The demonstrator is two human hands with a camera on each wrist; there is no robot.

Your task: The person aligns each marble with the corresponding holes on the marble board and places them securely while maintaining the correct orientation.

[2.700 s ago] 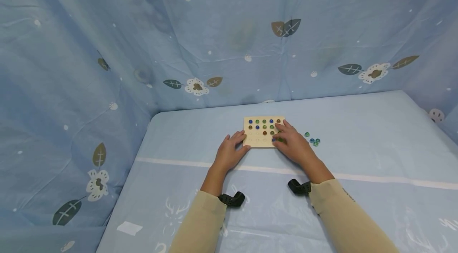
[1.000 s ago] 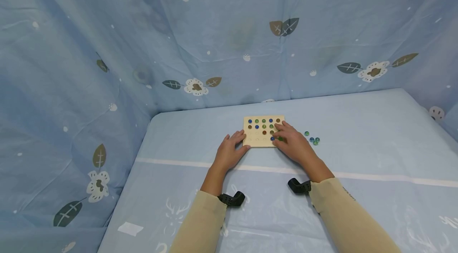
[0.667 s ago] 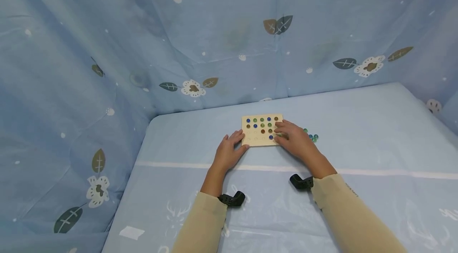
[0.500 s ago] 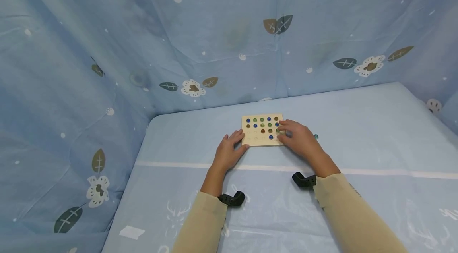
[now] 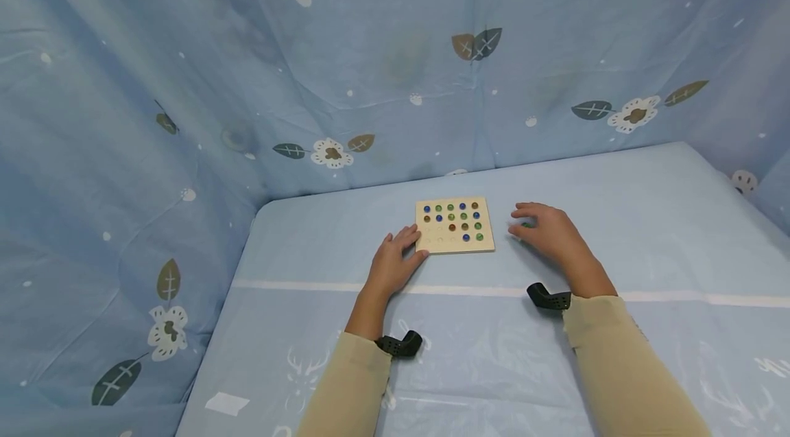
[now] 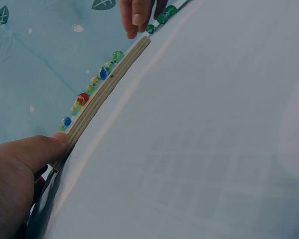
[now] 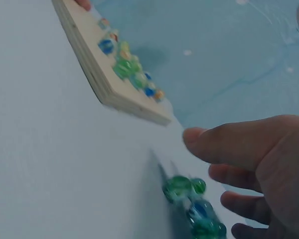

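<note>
The right hand point(image 5: 546, 231) has left the wooden board point(image 5: 455, 226) and now hovers, fingers loosely curled but apparently empty, over loose marbles point(image 7: 189, 199) at its 3 o'clock; left hand point(image 5: 395, 264) steadies the board's corner, thumb pressed flat.

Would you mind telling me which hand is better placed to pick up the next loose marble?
The right hand, probably: it hovers with fingers curled over the loose marbles beside the wooden board. The left hand rests against the board's opposite edge, away from them.
</note>
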